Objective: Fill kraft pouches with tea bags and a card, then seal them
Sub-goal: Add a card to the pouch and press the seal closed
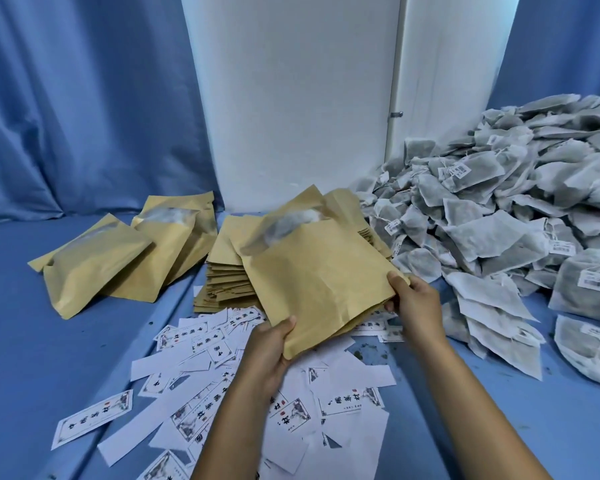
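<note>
The kraft pouch (312, 271) is held tilted above the blue cloth surface (66, 341), its open mouth pointing away from the person with pale tea bags showing inside. Directly behind the pouch lies the stack of flat pouches (229, 271); to the pouch's left, across a bare strip of cloth, rest the filled pouches (118, 258). To the pouch's right the tea bag heap (499, 216) crowds close, its nearest bags just beside the pouch's right edge. Below the pouch the printed cards (222, 393) lie scattered. Behind the pouch rises a white panel (291, 98).

The left hand (267, 351) grips the pouch's near bottom corner, thumb on top and fingers curled beneath. The right hand (416, 303) pinches the pouch's right corner, thumb on top. Both forearms reach forward from the bottom edge, converging on the pouch.
</note>
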{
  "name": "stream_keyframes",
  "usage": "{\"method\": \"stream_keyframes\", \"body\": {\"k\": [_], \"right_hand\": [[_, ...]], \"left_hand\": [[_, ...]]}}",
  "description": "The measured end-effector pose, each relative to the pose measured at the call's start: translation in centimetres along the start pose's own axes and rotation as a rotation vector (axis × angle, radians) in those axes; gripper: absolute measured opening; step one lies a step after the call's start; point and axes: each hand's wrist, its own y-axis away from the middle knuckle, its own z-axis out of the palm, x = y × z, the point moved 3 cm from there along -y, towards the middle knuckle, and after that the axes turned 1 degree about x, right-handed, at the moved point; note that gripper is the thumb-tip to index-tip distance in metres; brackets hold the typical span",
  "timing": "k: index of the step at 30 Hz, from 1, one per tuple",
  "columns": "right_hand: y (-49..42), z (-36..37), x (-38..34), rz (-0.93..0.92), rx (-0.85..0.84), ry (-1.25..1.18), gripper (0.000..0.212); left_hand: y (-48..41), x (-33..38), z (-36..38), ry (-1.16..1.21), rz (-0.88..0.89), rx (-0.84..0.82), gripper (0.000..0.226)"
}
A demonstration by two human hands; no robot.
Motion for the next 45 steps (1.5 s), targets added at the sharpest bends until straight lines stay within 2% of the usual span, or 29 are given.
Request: {"method": "stream_keyframes", "body": {"k": [6,10,15,20,23,25,28,32,35,37,40,42,45], "right_hand": [[0.5,-0.6,0.5,-0.009,0.044,0.03,0.027],[0.7,0.3,0.6,0.019,-0.047,-0.016,0.012],[0.8,0.3,1.0,0.021,-0.003,-0.143,0.004],[1.7,1.4,1.3,0.133,-0.13,-0.115,0.008],[1.9,1.4,1.3,0.124,-0.077,-0.133,0.005],[1.8,1.2,1.3,0.132,-0.064,-0.153,0.01],[1.9,1.8,1.5,0.149,-0.132,-0.056,0.02],[2.3,2.1,1.8,0.156,-0.138,-0.04,0.015],[2.6,2.0,1.6,0.175,-0.119,-0.038,0.033],[3.0,2.4,1.5,0.196,-0.164,-0.018,0.028],[3.6,2.8,1.6,0.218,-0.177,-0.026,0.033],[3.5,2.8,1.6,0.232,-0.162,-0.043,0.024],[3.6,2.9,1.5,0.239,-0.186,-0.047,0.023]], "left_hand": [[-0.2,-0.8,0.0,-0.046,0.05,-0.002,0.012],[-0.6,-1.2,-0.1,-0.035,0.055,0.02,0.01],[-0.7,-1.1,-0.2,-0.022,0.067,0.002,0.014],[-0.8,-1.1,-0.2,-0.029,0.096,0.022,0.011],[-0.7,-1.1,-0.1,-0.032,0.096,0.019,0.013],[-0.7,-1.1,0.0,-0.034,0.094,0.018,0.013],[-0.5,-1.0,0.1,-0.034,0.1,0.031,0.012],[-0.3,-1.0,0.2,-0.049,0.101,0.038,0.012],[-0.3,-0.9,0.4,-0.055,0.108,0.04,0.011],[-0.3,-0.9,0.5,-0.05,0.109,0.047,0.01],[-0.3,-1.0,0.5,-0.052,0.111,0.053,0.011],[-0.2,-1.2,0.7,-0.053,0.106,0.044,0.011],[-0.1,-1.3,1.0,-0.042,0.103,0.038,0.011]]}}
